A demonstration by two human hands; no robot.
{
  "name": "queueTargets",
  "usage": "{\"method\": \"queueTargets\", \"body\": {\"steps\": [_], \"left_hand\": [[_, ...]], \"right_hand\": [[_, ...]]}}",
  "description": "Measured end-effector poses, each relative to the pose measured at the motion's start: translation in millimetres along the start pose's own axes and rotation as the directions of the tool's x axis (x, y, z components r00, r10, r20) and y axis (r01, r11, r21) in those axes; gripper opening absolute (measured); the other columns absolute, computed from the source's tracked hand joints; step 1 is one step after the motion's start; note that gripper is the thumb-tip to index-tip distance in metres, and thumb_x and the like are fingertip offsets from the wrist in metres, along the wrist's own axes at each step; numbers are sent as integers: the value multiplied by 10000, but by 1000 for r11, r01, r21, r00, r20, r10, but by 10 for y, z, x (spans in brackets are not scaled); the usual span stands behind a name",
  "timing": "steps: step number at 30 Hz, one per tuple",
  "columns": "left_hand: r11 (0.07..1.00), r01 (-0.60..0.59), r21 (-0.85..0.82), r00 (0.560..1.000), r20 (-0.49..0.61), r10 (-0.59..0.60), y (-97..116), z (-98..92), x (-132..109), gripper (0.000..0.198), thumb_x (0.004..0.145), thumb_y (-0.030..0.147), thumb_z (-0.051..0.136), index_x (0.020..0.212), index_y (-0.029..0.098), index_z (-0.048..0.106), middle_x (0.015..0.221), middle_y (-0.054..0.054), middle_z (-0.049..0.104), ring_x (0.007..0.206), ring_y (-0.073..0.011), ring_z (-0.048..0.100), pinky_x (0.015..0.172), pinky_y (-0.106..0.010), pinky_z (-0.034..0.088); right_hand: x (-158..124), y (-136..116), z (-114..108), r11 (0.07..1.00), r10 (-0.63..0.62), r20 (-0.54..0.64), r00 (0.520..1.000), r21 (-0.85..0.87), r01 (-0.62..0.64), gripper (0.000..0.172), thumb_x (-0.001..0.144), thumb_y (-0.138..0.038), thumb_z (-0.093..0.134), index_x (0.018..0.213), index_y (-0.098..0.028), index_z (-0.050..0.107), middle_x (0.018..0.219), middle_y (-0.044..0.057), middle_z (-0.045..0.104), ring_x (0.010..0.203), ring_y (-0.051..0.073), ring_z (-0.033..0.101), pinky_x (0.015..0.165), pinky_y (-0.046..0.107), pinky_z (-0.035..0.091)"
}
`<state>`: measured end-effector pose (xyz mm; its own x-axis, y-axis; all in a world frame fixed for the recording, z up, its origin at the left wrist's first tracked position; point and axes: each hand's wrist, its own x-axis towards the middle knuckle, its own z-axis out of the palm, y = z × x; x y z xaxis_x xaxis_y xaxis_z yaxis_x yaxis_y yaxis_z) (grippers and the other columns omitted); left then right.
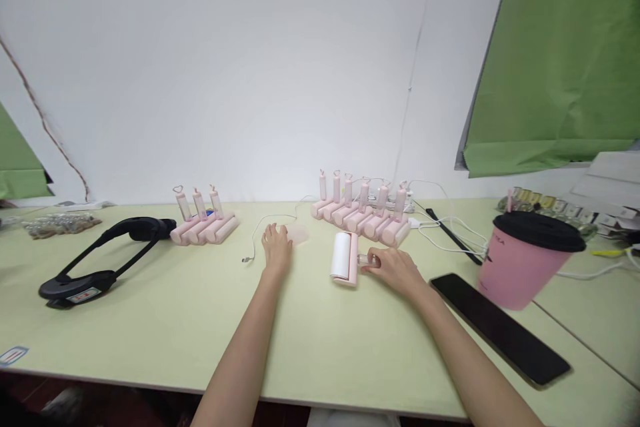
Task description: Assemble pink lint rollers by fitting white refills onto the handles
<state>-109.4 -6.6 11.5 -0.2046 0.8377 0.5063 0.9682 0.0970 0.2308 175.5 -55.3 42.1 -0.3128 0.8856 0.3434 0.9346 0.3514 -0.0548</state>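
Just below and right of the frame's centre, the right hand (395,269) is grasping a roller (343,260) by its handle (366,259), while the left hand (277,248) is curving beside a pink piece (299,235), its grip impossible to tell.

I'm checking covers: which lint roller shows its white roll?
The lint roller the right hand holds; those in the left row and right row show pink casings instead.

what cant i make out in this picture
All in the head view:
Part of the roller's handle: covered by the right hand
The left hand's palm: hidden by the hand's back
The pink cup's inside: hidden by its black lid
Lettering on the black headset's sticker: too small
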Motion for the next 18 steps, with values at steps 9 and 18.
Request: {"method": "queueTargets", "body": {"steps": [9, 18], "left_hand": [[755, -25, -655, 981, 130, 145, 712, -1, -360, 527, 804, 391, 464, 1238, 159, 277, 1036, -104, 499, 996, -228, 488, 869, -357, 363], [227, 423, -877, 906, 416, -81, 954, 134, -449, 628, 801, 543, 411, 1268, 192, 181, 992, -85, 539, 865, -174, 585, 765, -313, 454]], "right_hand": [[-2, 63, -38, 990, 83, -43, 996, -107, -87, 248, 777, -468, 536, 824, -239, 620, 774, 45, 662, 737, 203, 611, 553, 263, 326], [-9, 211, -189, 959, 174, -174, 969, -194, -207, 350, 812, -537, 439, 937, -272, 630, 757, 66, 678, 697, 203, 614, 523, 255, 310]]}}
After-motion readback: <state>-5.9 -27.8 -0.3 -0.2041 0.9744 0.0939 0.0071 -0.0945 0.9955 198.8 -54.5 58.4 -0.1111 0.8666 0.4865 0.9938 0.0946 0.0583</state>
